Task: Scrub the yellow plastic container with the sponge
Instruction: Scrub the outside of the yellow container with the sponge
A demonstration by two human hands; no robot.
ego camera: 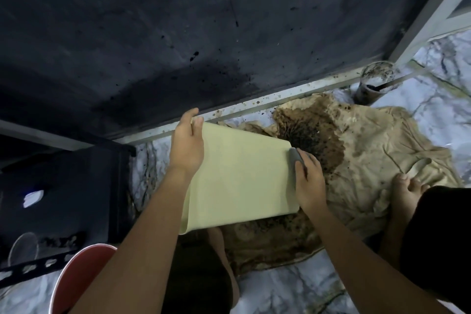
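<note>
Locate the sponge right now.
Head view, centre-right: the grey sponge is under the right hand, pressed to the right edge of the yellow container, just left of the stained cloth.

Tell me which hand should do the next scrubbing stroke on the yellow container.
The right hand: it already grips the grey sponge against the yellow container's right edge. The left hand grips the container's far end, steadying it, so it should probably stay there.

A single head-worn camera looks steeply down and forward from close above, with the floor (pixel 267 288) spread beneath and a dark wall (pixel 153 33) beyond.
</note>
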